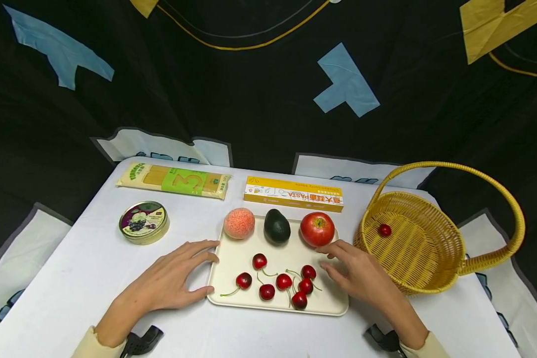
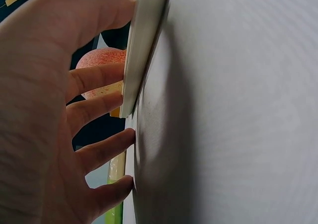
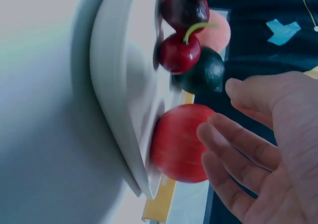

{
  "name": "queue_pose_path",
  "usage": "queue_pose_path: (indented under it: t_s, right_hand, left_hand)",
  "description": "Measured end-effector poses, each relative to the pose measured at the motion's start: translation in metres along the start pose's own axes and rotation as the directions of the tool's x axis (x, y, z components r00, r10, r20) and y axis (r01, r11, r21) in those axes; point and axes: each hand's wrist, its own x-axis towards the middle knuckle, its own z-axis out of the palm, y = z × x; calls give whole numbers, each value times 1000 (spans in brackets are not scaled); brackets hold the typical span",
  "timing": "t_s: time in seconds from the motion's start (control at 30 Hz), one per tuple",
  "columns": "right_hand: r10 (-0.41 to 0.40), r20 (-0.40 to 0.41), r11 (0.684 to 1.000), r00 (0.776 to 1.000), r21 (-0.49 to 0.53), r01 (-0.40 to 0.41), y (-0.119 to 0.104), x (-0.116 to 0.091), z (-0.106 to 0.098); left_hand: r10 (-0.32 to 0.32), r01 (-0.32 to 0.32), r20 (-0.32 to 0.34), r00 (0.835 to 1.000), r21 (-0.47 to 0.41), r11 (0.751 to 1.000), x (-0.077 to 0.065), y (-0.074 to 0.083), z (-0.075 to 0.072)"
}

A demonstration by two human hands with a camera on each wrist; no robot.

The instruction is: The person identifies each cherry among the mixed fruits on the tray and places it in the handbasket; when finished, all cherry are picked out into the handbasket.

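A cream tray (image 1: pixel 232 306) holds several red cherries (image 1: pixel 284 282) with stems, a peach (image 1: pixel 239 223), a dark green avocado (image 1: pixel 277 226) and a red apple (image 1: pixel 317 229) along its far side. My left hand (image 1: pixel 174 273) spreads at the tray's left edge, thumb and some fingertips right at the rim in the left wrist view. Over the tray's right edge hovers my right hand (image 1: pixel 362 273), its fingers loosely bent and holding nothing. In the right wrist view its fingertips (image 3: pixel 208 134) are close to the apple, and two cherries (image 3: pixel 180 52) show beyond the thumb.
A yellow wicker basket (image 1: pixel 452 238) with a tall handle stands at the right, one cherry (image 1: pixel 384 230) inside. Behind the tray lies a pasta box (image 1: pixel 293 194); a noodle packet (image 1: pixel 174 180) is at the back left. A round tin (image 1: pixel 144 222) sits left of the tray.
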Motion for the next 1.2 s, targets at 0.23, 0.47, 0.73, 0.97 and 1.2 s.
queue_pose_path:
  t_s: [0.23, 0.47, 0.73, 0.97, 1.2]
  right_hand:
    - [11, 98, 999, 995, 35, -15, -5, 0, 6]
    - [22, 224, 996, 974, 79, -41, -6, -1, 9]
    - [-21, 282, 994, 959, 106, -10, -4, -1, 13]
    - [-11, 295, 995, 955, 95, -18, -4, 0, 13]
    - [-15, 236, 996, 972, 88, -6, -4, -3, 8]
  left_hand:
    - [1, -1, -2, 1000, -5, 1000, -1, 0, 0]
    - [5, -5, -3, 1000, 8, 1000, -1, 0, 0]
    - [19, -19, -11, 1000, -2, 1000, 1, -1, -1]
    - [-1, 1, -2, 1000, -1, 1000, 0, -1, -1]
    - [-8, 8, 2, 1000, -2, 1000, -1, 1, 0]
